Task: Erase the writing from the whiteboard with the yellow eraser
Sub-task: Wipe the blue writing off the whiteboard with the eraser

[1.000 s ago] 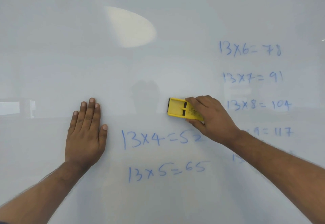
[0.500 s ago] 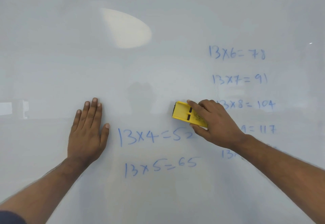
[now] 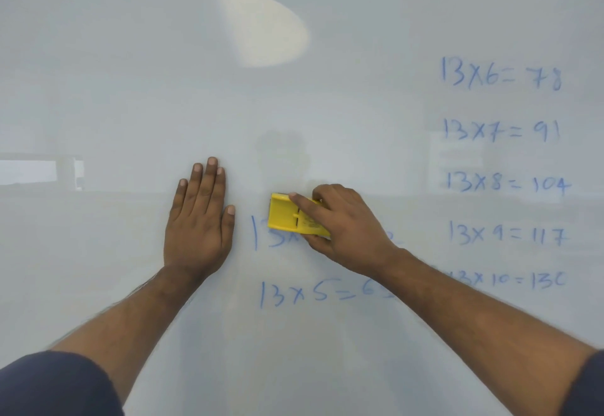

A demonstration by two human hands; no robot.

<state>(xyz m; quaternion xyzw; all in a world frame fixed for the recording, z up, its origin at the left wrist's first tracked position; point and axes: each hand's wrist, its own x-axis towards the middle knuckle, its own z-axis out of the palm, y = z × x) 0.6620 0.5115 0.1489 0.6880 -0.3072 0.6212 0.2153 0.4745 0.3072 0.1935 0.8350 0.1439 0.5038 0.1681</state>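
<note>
The whiteboard (image 3: 130, 72) fills the view and carries blue multiplication lines. My right hand (image 3: 340, 229) grips the yellow eraser (image 3: 284, 214) and presses it on the "13x4" line (image 3: 261, 235), of which only the "1" and part of the "3" show at the eraser's left. Below it runs the "13x5=6" line (image 3: 313, 294), its end hidden by my right forearm. A column from "13x6=78" (image 3: 500, 74) down to "13x10=130" (image 3: 510, 280) stands at the right. My left hand (image 3: 199, 222) lies flat on the board, fingers together, just left of the eraser.
A bright oval light reflection (image 3: 264, 26) sits high in the middle of the board. A pale window reflection (image 3: 39, 172) shows at the left edge. The board's upper and left areas bear no writing.
My right hand has slid the eraser down and to the left onto the "13x4" line, covering most of it. The view has shifted, so the right column appears further right.
</note>
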